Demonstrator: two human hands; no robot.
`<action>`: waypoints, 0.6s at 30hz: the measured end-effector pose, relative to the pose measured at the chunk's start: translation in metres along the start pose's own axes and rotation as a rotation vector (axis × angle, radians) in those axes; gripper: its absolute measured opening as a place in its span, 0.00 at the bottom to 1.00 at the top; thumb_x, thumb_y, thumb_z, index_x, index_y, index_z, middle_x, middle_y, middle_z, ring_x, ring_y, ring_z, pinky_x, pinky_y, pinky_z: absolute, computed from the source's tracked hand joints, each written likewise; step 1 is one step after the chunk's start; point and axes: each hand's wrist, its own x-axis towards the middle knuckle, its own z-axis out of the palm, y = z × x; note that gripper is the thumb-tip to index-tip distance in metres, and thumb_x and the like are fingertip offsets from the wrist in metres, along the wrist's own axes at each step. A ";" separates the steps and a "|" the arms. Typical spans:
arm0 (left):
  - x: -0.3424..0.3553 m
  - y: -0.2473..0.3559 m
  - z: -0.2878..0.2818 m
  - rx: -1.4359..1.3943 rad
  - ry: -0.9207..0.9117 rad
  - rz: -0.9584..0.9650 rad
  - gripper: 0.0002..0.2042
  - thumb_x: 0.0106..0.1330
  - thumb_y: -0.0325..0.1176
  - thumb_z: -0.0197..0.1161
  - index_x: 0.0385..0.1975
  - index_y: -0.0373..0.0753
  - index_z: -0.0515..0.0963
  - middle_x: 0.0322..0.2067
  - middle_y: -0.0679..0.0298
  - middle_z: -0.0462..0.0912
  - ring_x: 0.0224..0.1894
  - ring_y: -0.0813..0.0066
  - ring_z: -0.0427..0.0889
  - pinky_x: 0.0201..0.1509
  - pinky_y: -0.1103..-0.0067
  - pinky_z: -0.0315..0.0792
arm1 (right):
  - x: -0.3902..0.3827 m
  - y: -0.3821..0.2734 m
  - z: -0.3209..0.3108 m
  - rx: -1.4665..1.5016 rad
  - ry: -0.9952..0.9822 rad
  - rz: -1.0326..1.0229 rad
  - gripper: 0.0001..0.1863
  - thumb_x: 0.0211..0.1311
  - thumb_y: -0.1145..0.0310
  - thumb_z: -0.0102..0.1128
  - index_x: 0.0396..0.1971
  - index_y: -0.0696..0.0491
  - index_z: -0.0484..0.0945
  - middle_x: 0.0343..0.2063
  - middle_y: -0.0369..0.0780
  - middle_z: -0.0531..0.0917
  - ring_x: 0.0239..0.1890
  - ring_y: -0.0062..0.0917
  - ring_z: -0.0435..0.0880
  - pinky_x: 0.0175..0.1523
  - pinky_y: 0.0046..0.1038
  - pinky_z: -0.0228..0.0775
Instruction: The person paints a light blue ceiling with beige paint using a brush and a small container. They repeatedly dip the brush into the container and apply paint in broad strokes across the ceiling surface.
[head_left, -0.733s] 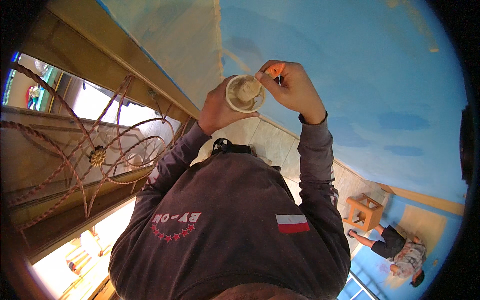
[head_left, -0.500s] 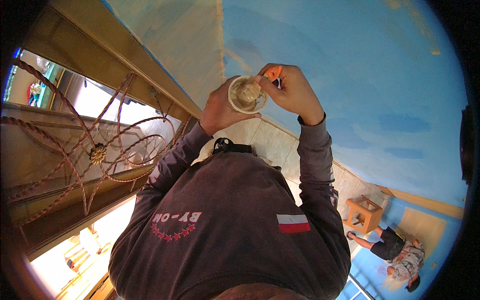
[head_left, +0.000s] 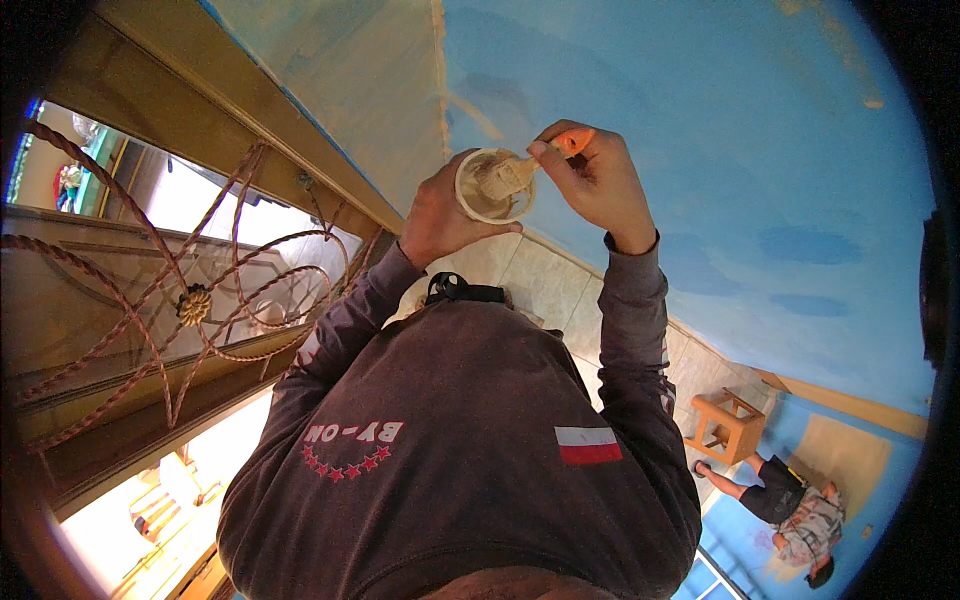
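In front of me my left hand is wrapped round a small pale tub, with the thumb along its near side. Thick beige paste lies inside and coats the inner wall. My right hand, to the right of the tub, pinches an orange-handled tool. Its flat end is coated in beige and reaches over the rim into the tub. Whether it is a brush or a putty knife, I cannot tell.
A blue wall with beige streaks rises ahead and to the right. At left stands a brown door with twisted metal grillework. A wooden stool is at lower right, near another person. Pale floor tiles show below.
My right hand has shifted slightly right with the tool, and more of the tool's beige end shows at the rim. The left hand and tub stay nearly in place.
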 end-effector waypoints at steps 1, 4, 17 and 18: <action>0.000 -0.002 0.000 0.014 0.004 0.013 0.46 0.41 0.50 0.88 0.60 0.36 0.73 0.52 0.54 0.84 0.54 0.60 0.85 0.58 0.68 0.79 | -0.001 0.001 -0.001 0.030 0.013 0.011 0.11 0.69 0.64 0.65 0.33 0.58 0.84 0.20 0.36 0.81 0.20 0.16 0.75 0.27 0.24 0.67; 0.001 -0.009 0.001 0.026 0.030 0.013 0.46 0.42 0.50 0.87 0.60 0.35 0.72 0.52 0.54 0.84 0.53 0.60 0.86 0.58 0.68 0.79 | -0.006 0.010 0.000 0.104 0.068 0.040 0.10 0.70 0.66 0.65 0.33 0.58 0.84 0.21 0.33 0.81 0.21 0.14 0.74 0.27 0.22 0.66; 0.027 -0.017 -0.017 0.085 0.236 -0.004 0.42 0.42 0.47 0.87 0.56 0.34 0.75 0.47 0.55 0.87 0.49 0.63 0.88 0.53 0.70 0.82 | -0.021 0.039 0.021 0.460 0.424 0.201 0.12 0.73 0.64 0.63 0.42 0.58 0.85 0.27 0.35 0.86 0.25 0.11 0.73 0.30 0.18 0.64; 0.032 -0.015 -0.019 0.079 0.262 0.007 0.41 0.42 0.47 0.87 0.55 0.34 0.75 0.46 0.55 0.87 0.48 0.63 0.88 0.52 0.70 0.82 | -0.019 0.037 0.022 0.469 0.445 0.212 0.12 0.73 0.63 0.63 0.42 0.58 0.85 0.28 0.36 0.87 0.25 0.11 0.73 0.29 0.17 0.63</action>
